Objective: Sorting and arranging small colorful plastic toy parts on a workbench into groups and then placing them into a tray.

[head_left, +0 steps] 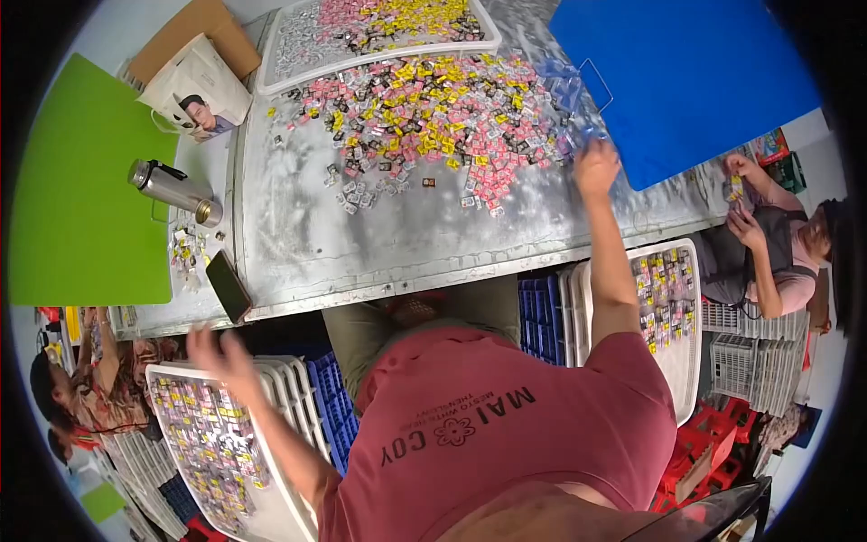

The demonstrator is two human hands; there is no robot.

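My right hand (598, 169) reaches over the metal table (307, 244) to a pile of thin clear plastic bags (562, 88). Its fingers are curled down at the near edge of the bags; what they pinch, if anything, is hidden. Left of that hand spreads a wide heap of small pink, yellow, black and white pieces (433, 113). Blurred by motion, my left hand (224, 361) hangs in front of the table edge with its fingers apart and nothing seen in it. Below it is a white tray (298, 519) with rows of filled bags (208, 434).
A white tray (495, 41) of loose pieces stands behind the heap. Blue (686, 81) and green (90, 199) panels flank the table. On the left are a steel flask (172, 191), a phone (228, 285) and a bag (203, 90). Another white tray (682, 379) and a co-worker (768, 244) are at right.
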